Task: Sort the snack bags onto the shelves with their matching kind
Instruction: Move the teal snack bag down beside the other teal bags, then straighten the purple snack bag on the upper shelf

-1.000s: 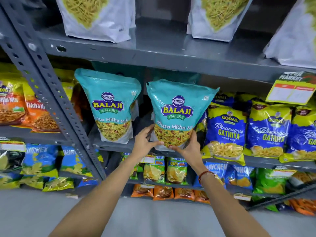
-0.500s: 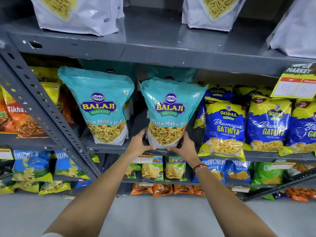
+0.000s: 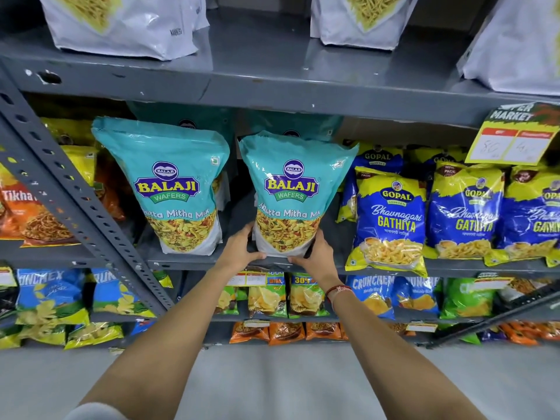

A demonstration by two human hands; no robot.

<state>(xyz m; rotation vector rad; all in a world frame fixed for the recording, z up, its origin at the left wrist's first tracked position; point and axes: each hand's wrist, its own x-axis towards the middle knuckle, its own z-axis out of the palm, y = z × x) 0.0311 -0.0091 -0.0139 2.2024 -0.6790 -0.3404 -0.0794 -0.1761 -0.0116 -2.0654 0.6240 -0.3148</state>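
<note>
Held bag: a teal plastic Balaji Khatta Mitha Mix pouch (image 3: 292, 195) was stood upright on the grey metal shelf (image 3: 188, 262), just right of its twin pouch (image 3: 169, 189), so kinds matched
Grip: its base was clasped between the left hand (image 3: 242, 248) and the right hand (image 3: 318, 253), fingers curled, apparently to steady it

Upright teal Balaji bag (image 3: 292, 195) on shelf (image 3: 188, 262)

Both forearms are bare from wrist to the near edge of the view. The right wrist carries a thin red thread band (image 3: 338, 291) with a small pale bead or knot on it, wound close above the right hand (image 3: 318, 253). The left hand (image 3: 241, 250) and its wrist wear nothing. At the near left corner a scrap of pale grey-white sleeve (image 3: 91, 412) shows.
</note>
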